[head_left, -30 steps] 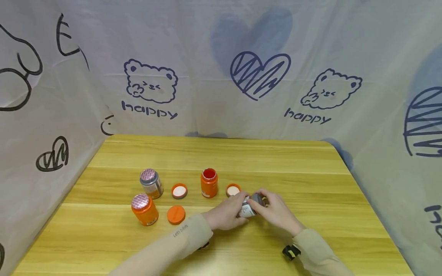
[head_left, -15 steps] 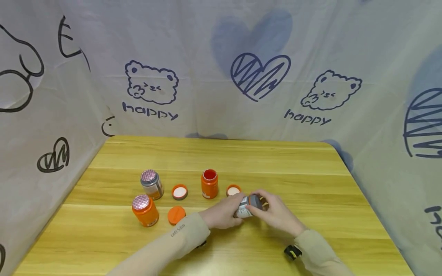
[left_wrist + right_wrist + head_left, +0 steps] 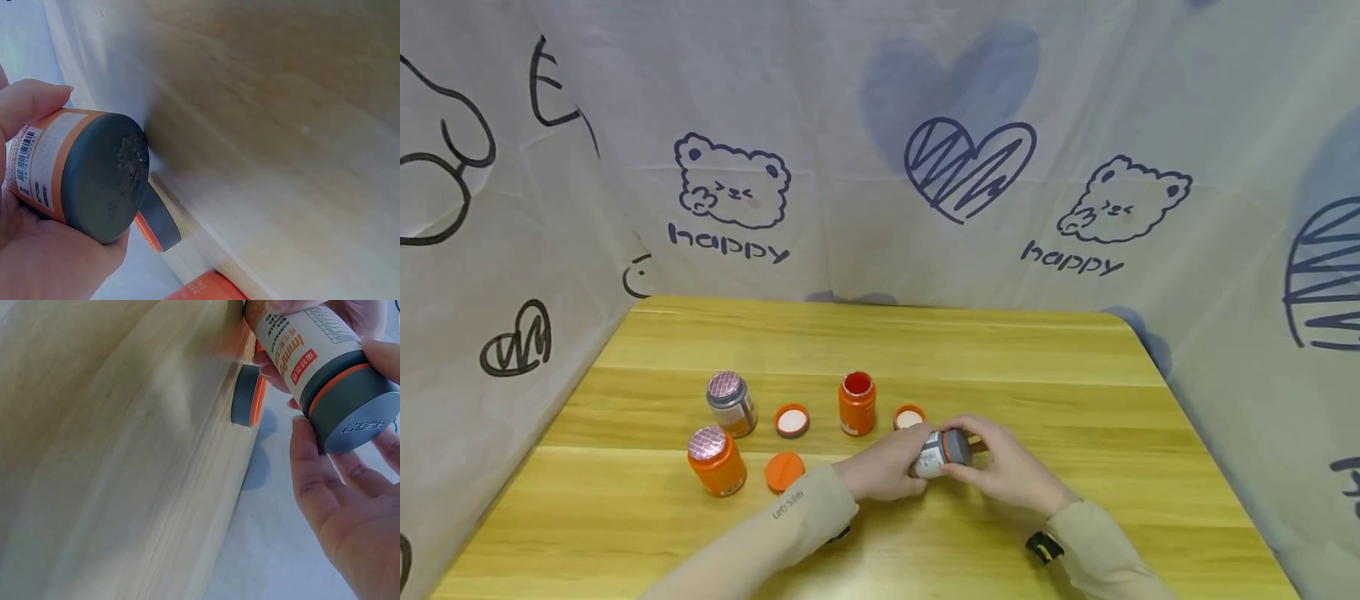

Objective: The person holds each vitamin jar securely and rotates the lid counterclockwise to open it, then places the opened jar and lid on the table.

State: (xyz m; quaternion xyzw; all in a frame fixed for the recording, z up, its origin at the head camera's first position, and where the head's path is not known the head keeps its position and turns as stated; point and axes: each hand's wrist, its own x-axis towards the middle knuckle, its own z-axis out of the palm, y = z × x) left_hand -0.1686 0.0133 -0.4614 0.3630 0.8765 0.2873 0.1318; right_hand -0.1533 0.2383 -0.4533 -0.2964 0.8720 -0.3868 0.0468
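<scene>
My left hand [image 3: 883,468] grips a tilted grey pill bottle [image 3: 929,458] by its labelled body. The right hand [image 3: 1013,473] holds the bottle's grey cap [image 3: 957,447], which sits on the neck above an orange ring. In the right wrist view, thumb and fingers curve round that cap [image 3: 356,415], with raised lettering on its end face. The left wrist view looks at the grey base [image 3: 103,181] of the bottle, scuffed in the middle. Just behind the left hand, an upturned cap [image 3: 910,418] with a white liner lies on the table.
An uncapped orange bottle [image 3: 857,405] stands behind the hands. To the left are a foil-sealed grey bottle [image 3: 732,407] and a foil-sealed orange bottle [image 3: 718,465]. Near them lie an upturned cap [image 3: 792,421] and an orange cap [image 3: 785,472]. A printed cloth [image 3: 850,167] hangs behind the wooden table [image 3: 1000,358].
The right hand's fingers have shifted round the cap, and the thumb has moved lower along it. The bottle has turned slightly, while my left hand keeps its grip.
</scene>
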